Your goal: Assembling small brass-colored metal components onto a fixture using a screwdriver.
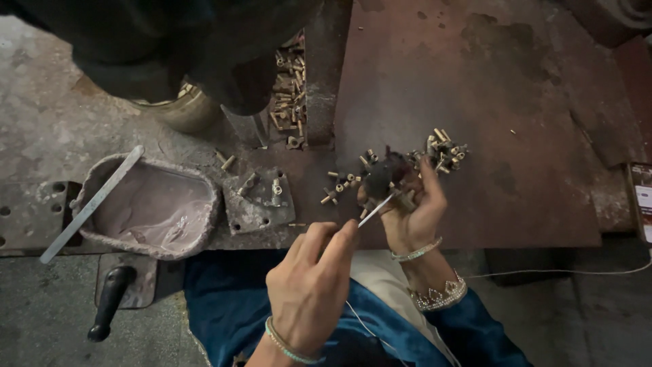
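My left hand (309,285) pinches a thin metal rod (375,209) whose tip points up into my right hand. My right hand (415,217), wearing bangles at the wrist, is cupped around a small dark part (386,175) together with a few small brass pieces. It hovers over a rusty metal plate (516,102). Loose brass fittings (339,187) lie just left of it, and a small heap of brass fittings (445,151) lies just beyond its fingertips.
A rough oval bowl of pinkish paste (153,211) with a flat metal strip (92,204) across it stands at left. A small bracket plate (261,197) bears brass pieces; more brass pieces (288,88) fill a gap behind. Black handle (109,302), dark machine (170,41), phone (642,204).
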